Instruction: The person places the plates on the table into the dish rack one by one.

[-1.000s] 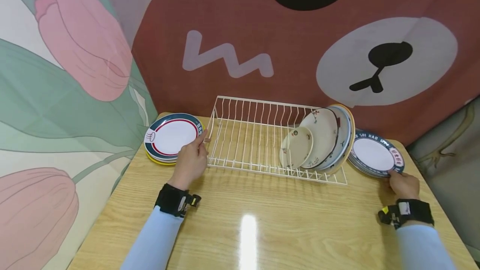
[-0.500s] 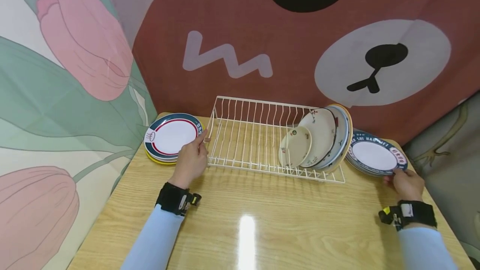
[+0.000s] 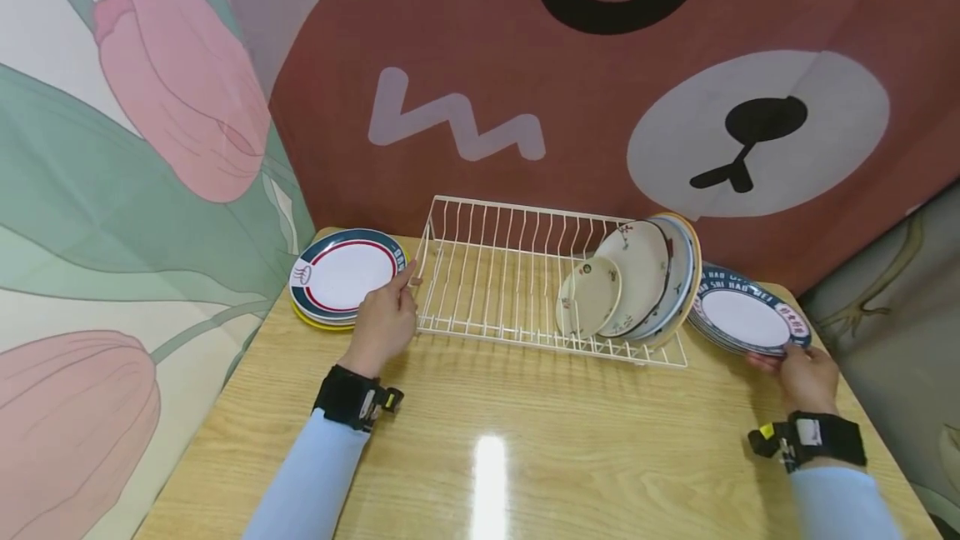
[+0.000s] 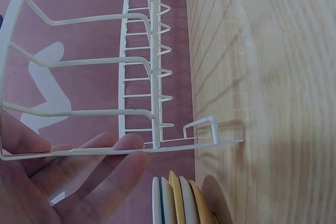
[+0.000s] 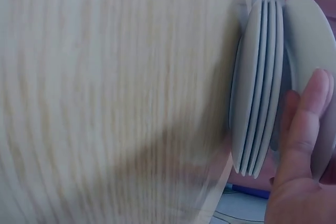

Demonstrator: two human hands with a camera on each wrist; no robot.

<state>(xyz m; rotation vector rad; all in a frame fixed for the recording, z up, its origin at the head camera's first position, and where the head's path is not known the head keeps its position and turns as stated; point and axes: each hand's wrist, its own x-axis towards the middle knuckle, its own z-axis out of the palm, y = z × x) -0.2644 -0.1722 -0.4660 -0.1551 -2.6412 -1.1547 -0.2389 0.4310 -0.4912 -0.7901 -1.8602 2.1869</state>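
My left hand (image 3: 381, 322) holds the left end of the white wire dish rack (image 3: 495, 332); in the left wrist view its thumb and fingers (image 4: 115, 179) lie around the end wire. At the right, my right hand (image 3: 808, 377) pinches the near rim of a white plate (image 3: 746, 319) with a dark blue lettered border. The right wrist view shows this plate (image 5: 310, 30) tilted up off the stack of plates (image 5: 257, 87), with fingers under it. In the rack's right part stand a small cream dish (image 3: 588, 298), a larger flowered plate (image 3: 641, 273) and several others behind.
Left of the rack lies a stack of plates (image 3: 348, 273), blue-rimmed on top with a yellow one lower down. A patterned cloth (image 3: 487, 40) hangs directly behind the wooden table (image 3: 420, 448). The table's right edge runs close by my right hand.
My right hand has raised the near side of the top plate from the right stack, its fingers now under the rim. The left hand stays on the rack. The head view has shifted slightly.
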